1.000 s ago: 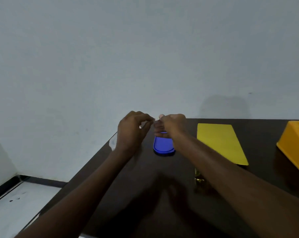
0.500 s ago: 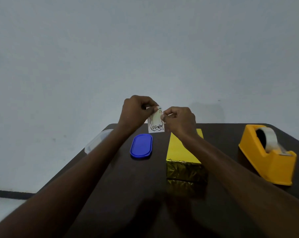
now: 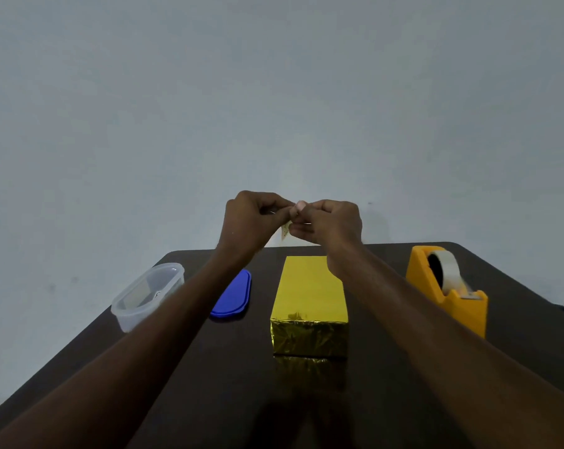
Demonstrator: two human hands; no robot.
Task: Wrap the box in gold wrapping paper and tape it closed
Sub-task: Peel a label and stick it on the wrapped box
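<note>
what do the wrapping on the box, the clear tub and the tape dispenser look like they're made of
Wrapping on the box: likely metallic gold foil paper, shiny, with sharp creases glinting on the near end.
Clear tub: seemingly translucent plastic, since the table shows through its walls.
Tape dispenser: apparently moulded orange-yellow plastic, smooth and opaque, holding a roll of clear tape.

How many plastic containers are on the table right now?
1: a clear plastic container sits open at the table's left edge, with its blue lid lying flat beside it. The left forearm may hide others.
</note>
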